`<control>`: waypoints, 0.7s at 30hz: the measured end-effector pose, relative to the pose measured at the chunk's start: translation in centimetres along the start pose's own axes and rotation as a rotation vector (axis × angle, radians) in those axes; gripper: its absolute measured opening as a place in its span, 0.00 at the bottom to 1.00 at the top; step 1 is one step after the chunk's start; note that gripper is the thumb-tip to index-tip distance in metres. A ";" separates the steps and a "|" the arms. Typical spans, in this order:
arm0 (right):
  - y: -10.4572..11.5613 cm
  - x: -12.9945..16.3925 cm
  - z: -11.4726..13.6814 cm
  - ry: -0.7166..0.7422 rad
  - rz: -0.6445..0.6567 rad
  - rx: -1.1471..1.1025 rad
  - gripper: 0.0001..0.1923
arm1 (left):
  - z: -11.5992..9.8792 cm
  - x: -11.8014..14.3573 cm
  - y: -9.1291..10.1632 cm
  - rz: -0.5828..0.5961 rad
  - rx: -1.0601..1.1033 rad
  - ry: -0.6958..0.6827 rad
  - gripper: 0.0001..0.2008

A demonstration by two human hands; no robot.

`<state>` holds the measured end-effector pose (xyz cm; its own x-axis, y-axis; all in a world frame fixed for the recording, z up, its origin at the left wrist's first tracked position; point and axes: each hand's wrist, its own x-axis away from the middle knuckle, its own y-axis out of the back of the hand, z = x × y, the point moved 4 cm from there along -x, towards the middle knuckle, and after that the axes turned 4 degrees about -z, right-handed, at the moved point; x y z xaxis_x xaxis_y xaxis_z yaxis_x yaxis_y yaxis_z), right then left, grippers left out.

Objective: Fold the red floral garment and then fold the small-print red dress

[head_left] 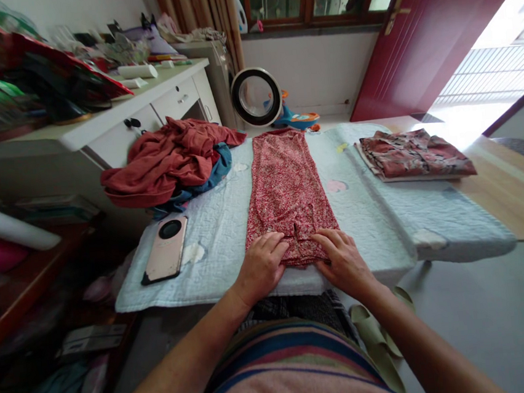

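Observation:
A red and white patterned garment (287, 181) lies lengthwise in a long narrow strip on the pale blue quilted cover (215, 238). Its near end is creased, with a small dark slit in the middle. My left hand (264, 261) is closed on the left near corner, fingers curled on top and thumb at the edge. At the right near corner, my right hand (342, 257) pinches the cloth in the same way. The cloth under my fingers is partly hidden.
Left of the garment lie a heap of rust-red clothes (170, 159) and a phone (166, 249). Folded patterned clothes (418, 153) rest on the right. Behind are a white cabinet (178, 96) and an open washer door (257, 97). Slippers (372, 328) are on the floor.

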<state>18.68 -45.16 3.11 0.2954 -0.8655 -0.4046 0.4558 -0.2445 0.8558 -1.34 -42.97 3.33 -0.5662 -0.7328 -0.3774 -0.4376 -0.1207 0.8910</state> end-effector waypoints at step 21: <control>0.8 -0.3 -1.5 0.010 -0.051 -0.066 0.09 | -0.5 -1.9 0.3 0.017 0.046 -0.043 0.10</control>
<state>20.24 -44.44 3.46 0.2787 -0.8483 -0.4504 0.5248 -0.2582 0.8111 -0.05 -41.98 4.39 -0.6032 -0.7048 -0.3733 -0.4586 -0.0764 0.8854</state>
